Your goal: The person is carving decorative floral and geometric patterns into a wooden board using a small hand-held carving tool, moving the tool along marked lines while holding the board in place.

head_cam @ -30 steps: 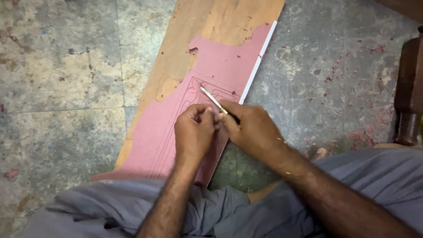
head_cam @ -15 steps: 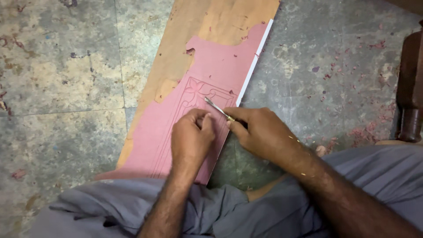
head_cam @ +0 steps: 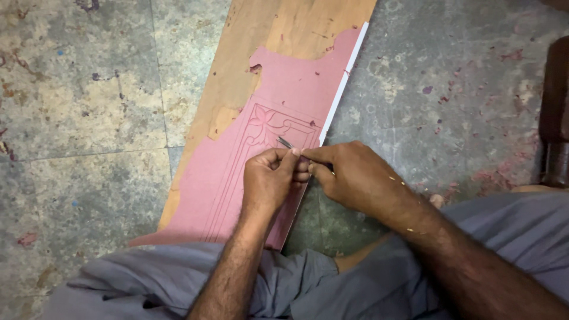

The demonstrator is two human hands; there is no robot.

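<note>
A long wooden board point(head_cam: 278, 35) lies on the stone floor, mostly coated in pink paint point(head_cam: 296, 89) with a carved floral border pattern point(head_cam: 267, 124). My left hand point(head_cam: 269, 181) and my right hand point(head_cam: 352, 175) meet over the board's right edge, both pinching a thin metal carving tool point(head_cam: 285, 143). Its tip rests on the pink surface near the carved corner. Most of the tool's shaft is hidden by my fingers.
Worn, paint-speckled stone floor point(head_cam: 89, 118) surrounds the board. My grey trousers point(head_cam: 178, 284) fill the bottom, with the board's near end resting against my lap. A dark wooden furniture leg point(head_cam: 556, 112) stands at the right edge.
Both hands have slid down the board toward me, and the tool's tip now shows less beyond my fingers. The view has shifted slightly.
</note>
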